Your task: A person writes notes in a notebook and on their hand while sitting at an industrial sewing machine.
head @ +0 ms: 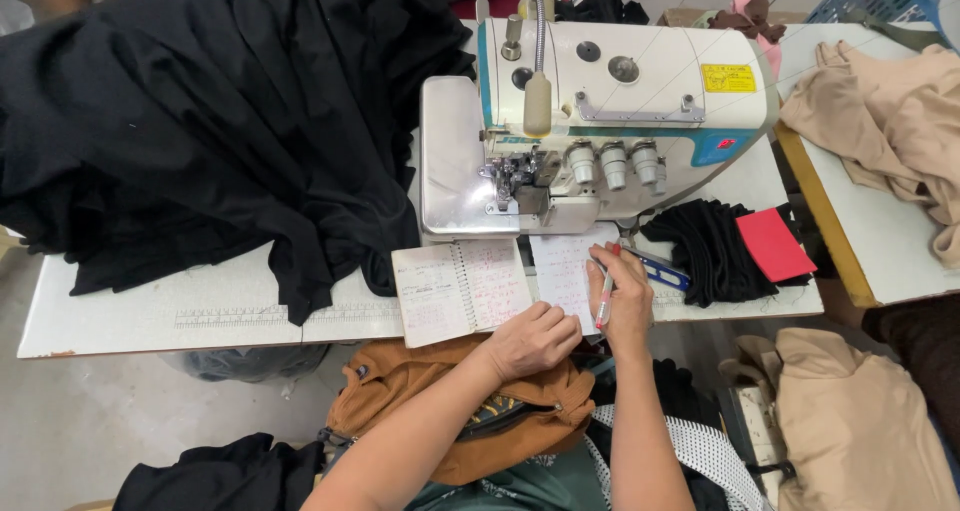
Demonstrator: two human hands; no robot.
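Note:
My right hand point(622, 301) grips a red and white pen point(605, 303), its tip on a loose sheet of white paper point(560, 267) covered in handwriting. My left hand point(532, 339) rests in a loose fist on the lower right corner of an open spiral notebook point(460, 289). Notebook and sheet lie at the front edge of the white sewing table point(150, 316), just before an overlock sewing machine point(590, 121).
A big heap of black fabric point(200, 111) covers the table's left. Smaller black pieces point(705, 246), a red card point(775, 243) and blue-handled scissors point(660, 269) lie right. Beige cloth point(890, 121) drapes a side table. A brown bag point(440, 401) sits on my lap.

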